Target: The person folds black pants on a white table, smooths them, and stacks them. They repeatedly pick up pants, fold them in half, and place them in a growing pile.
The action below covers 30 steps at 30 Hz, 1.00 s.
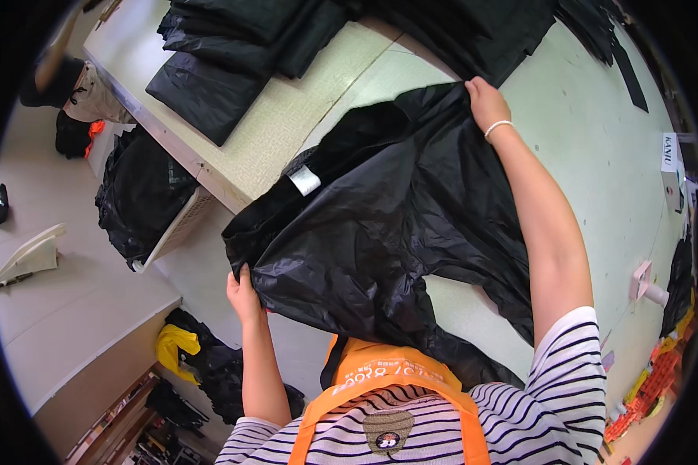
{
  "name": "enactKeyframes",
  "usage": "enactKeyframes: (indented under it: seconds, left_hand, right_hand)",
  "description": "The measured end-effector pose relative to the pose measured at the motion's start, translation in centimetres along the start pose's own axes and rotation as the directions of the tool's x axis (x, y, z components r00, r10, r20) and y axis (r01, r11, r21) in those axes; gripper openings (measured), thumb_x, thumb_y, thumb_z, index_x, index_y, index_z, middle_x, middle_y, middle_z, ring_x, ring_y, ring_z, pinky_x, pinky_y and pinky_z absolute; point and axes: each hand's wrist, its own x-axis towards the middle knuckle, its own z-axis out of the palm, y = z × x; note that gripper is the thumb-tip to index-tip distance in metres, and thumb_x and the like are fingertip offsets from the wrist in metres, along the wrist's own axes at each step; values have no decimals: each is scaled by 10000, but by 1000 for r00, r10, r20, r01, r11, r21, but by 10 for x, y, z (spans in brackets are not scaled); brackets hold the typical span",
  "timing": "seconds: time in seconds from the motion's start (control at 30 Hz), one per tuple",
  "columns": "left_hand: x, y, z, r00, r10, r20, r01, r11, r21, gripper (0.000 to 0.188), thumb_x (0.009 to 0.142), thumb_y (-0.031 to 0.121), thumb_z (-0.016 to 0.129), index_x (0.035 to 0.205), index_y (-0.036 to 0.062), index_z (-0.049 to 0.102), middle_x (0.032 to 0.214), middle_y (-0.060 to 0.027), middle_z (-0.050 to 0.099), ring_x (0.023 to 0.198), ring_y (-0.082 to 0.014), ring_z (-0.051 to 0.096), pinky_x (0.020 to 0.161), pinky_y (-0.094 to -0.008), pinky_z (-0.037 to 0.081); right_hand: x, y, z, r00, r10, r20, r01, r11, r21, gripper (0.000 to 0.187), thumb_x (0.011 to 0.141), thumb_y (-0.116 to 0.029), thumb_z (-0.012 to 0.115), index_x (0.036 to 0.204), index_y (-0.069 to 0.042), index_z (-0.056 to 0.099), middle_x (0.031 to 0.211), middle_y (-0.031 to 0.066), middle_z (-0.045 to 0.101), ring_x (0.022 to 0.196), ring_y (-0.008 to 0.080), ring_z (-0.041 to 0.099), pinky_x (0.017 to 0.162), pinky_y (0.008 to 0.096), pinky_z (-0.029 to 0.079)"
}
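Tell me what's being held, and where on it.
A black garment, held by the edge with the white label: left grip near one end, right grip near the other.

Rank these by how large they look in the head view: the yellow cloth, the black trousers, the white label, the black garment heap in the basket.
Largest to smallest:
1. black trousers
2. black garment heap
3. yellow cloth
4. white label
Apparent size only; the trousers are nearer the camera than the heap.

Bright light falls over a broad pale table (597,170), its far-left section (287,116) cream-coloured and textured.
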Motion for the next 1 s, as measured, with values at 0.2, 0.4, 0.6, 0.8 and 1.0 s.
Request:
enactKeyframes:
  seconds: [0.2,0.4,0.6,0.8,1.0]
  left_hand:
    - [13,-6,11,995,-52,-90,51,999,-15,331,950,272,527,1065,-33,579,1010,-54,623,891,-131,569,811,-259,442]
    - [42,10,0,985,41,-166,33,909,416,376,894,348,592,861,-26,584,831,-61,568,802,-155,504,797,-293,413]
    - [-52,63,136,662,670,336,-707,411,575,478,845,95,613,1273,-20,432,1295,-171,453,1189,-299,434,1017,-375,325]
    - [-153,-17,234,285,157,946,-958,5,287,735,676,151,731,1331,27,422,1385,-182,411,1295,-358,359,1069,-459,276]
    - [-128,-61,233,181,198,963,-982,-16,188,635,672,-35,530,1301,32,475,1361,-183,446,1257,-352,407,1068,-407,291]
  right_hand:
    - [-99,-113,1,761,-623,-183,629,777,-28,525,757,-257,652,1229,-71,517,1268,130,502,1189,345,439,999,453,338]
    - [-154,-64,21,922,-365,131,374,926,-46,610,856,-407,557,1372,-119,405,1432,118,379,1330,307,329,1074,519,240]
    - [-288,-11,-55,970,-231,-75,242,939,245,450,811,-164,631,1239,-73,525,1327,134,476,1257,311,419,1056,470,306]
    - [-494,169,-155,779,343,-525,-451,888,-88,453,795,-23,563,1244,-47,508,1349,179,435,1261,353,396,1043,442,310]
    - [-743,359,-211,0,796,-606,-891,275,361,397,810,-58,616,1187,19,516,1236,201,527,1152,338,492,1000,359,364]
